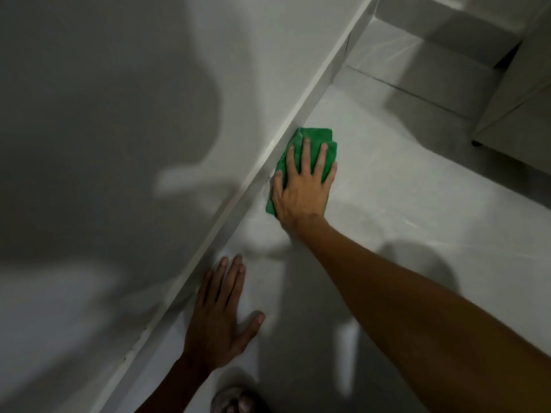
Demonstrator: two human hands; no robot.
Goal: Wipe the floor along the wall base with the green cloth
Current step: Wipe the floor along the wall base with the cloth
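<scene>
A folded green cloth (315, 138) lies flat on the pale glossy floor (402, 180), right against the white skirting (286, 126) at the wall base. My right hand (301, 186) presses down on it with fingers spread, covering most of it. My left hand (222, 314) rests palm down on the floor nearer to me, beside the skirting, with its fingers apart and nothing in it.
The wall (119, 99) fills the left side, crossed by shadows. A white cabinet (518, 108) on small feet stands at the right, above the floor. The toe of a foot (238, 402) shows at the bottom edge. A tile joint (402, 87) crosses the floor further along.
</scene>
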